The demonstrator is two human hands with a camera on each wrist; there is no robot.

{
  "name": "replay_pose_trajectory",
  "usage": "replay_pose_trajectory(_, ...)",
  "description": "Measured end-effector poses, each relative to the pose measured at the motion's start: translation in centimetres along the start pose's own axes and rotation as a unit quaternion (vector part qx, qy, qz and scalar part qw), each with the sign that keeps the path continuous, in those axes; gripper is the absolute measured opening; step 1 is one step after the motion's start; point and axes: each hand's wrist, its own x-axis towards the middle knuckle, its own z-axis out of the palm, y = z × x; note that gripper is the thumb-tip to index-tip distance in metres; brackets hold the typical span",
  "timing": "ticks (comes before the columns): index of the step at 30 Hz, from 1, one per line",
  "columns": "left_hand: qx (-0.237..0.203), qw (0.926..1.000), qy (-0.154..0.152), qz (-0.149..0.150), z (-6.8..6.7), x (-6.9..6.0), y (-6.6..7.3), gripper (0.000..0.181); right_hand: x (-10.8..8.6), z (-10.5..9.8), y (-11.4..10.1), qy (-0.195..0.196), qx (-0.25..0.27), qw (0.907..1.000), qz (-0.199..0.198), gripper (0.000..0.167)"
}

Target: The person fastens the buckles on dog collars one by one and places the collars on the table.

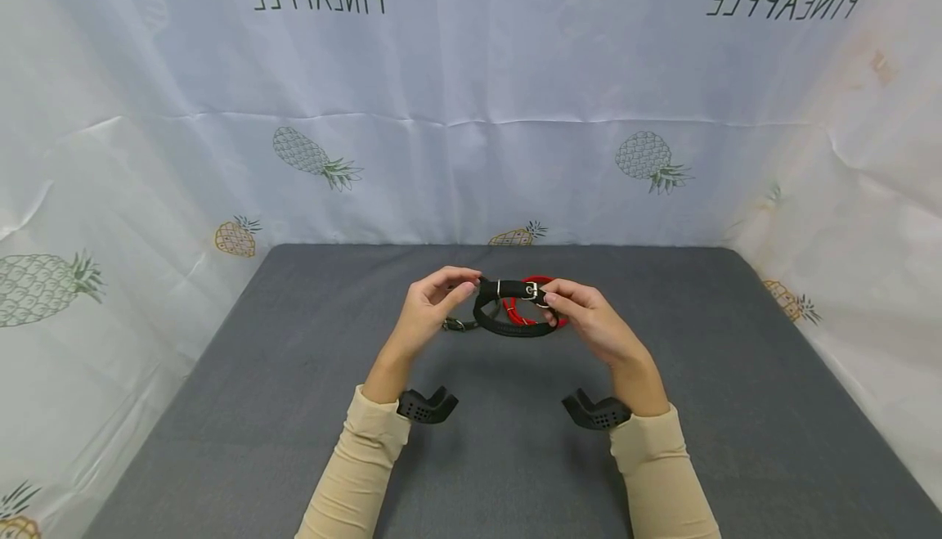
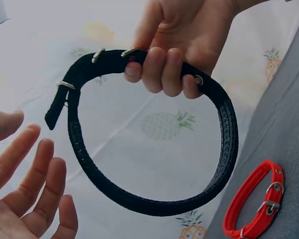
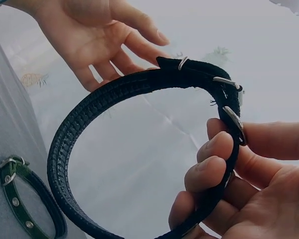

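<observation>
A black collar (image 1: 515, 330), fastened into a loop, is held up above the table in the head view. My right hand (image 1: 594, 322) grips it beside the silver buckle (image 1: 532, 290), thumb on one side and fingers curled round the band. Close to the strap's free end (image 2: 52, 117) is my left hand (image 1: 430, 306), its fingers apart and loosely extended. The left wrist view shows a gap between those fingers and the collar. Metal rings sit along the band near the buckle.
On the grey table (image 1: 309, 375) behind the held collar lie a red collar (image 2: 254, 201) with a silver buckle and a dark green collar (image 3: 27, 206) with eyelets. A pineapple-print cloth (image 1: 456, 179) hangs around the back and sides.
</observation>
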Motion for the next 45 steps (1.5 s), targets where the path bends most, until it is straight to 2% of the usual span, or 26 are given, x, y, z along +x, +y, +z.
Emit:
replay_pose_trajectory(7,0.003,0.9999,-0.006,-0.007,-0.1,0.0,0.0,0.032,-0.4,-0.6,0.1,0.024,-0.021,0.9995,0.004,0.016)
replay_pose_trajectory(12,0.0,1.0,-0.006,-0.007,0.0,0.0,0.0,0.032,-0.7,-1.3,0.3,0.066,-0.035,0.9972,0.004,0.019)
replay_pose_trajectory(17,0.0,0.9999,-0.01,-0.011,0.1,0.0,0.1,0.028,-1.0,-1.9,0.6,0.103,-0.065,0.9922,0.024,0.016)
replay_pose_trajectory(22,-0.004,0.9999,-0.009,-0.012,0.0,-0.1,0.0,0.028,-1.3,-2.3,1.2,0.108,-0.105,0.9872,0.052,0.031)
replay_pose_trajectory(27,-0.01,0.9999,-0.009,-0.002,-0.2,-0.2,-0.1,0.028,-1.7,-3.0,2.2,0.116,-0.136,0.9822,0.058,0.031)
replay_pose_trajectory(30,-0.016,0.9999,-0.003,0.005,-0.2,-0.1,-0.1,0.027,-1.8,-3.6,2.7,0.128,-0.172,0.9756,0.047,0.028)
replay_pose_trajectory(35,-0.04,0.9992,0.01,0.005,-0.4,-0.1,0.0,0.018,-2.4,-4.6,3.3,0.14,-0.244,0.9585,0.042,0.024)
replay_pose_trajectory(40,-0.05,0.9987,0.011,0.004,-0.5,-0.1,-0.1,0.017,-2.8,-5.4,4.0,0.151,-0.29,0.9442,0.038,0.021)
replay_pose_trajectory(45,-0.052,0.9985,0.01,0.012,-0.5,0.0,-0.1,0.018,-3.1,-6.2,4.6,0.163,-0.321,0.9328,0.004,0.018)
